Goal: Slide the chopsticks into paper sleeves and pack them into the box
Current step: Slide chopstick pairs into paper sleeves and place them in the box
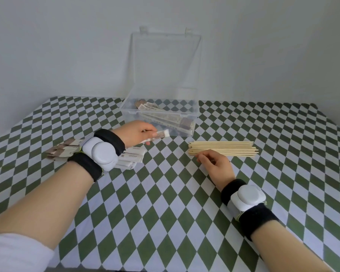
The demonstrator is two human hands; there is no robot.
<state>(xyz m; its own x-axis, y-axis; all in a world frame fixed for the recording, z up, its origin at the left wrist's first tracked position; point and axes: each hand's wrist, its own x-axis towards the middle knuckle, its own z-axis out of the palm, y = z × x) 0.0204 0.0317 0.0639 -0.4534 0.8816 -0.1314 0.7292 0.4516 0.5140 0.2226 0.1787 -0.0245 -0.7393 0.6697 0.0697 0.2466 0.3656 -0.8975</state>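
A clear plastic box (126, 107) stands open at the back of the table, lid upright, with several sleeved chopsticks (165, 118) lying inside. My left hand (135, 134) holds a paper sleeve (160, 134) just in front of the box. Under my left wrist lies a pile of empty paper sleeves (132, 158). To the right, a stack of bare wooden chopsticks (222, 149) lies on the cloth. My right hand (214, 163) reaches to the stack's near left end, fingers curled and touching the nearest sticks; whether it pinches one is not visible.
A green-and-white diamond-patterned cloth (175, 203) covers the table. A grey wall rises right behind the box. Both wrists wear black bands with white devices.
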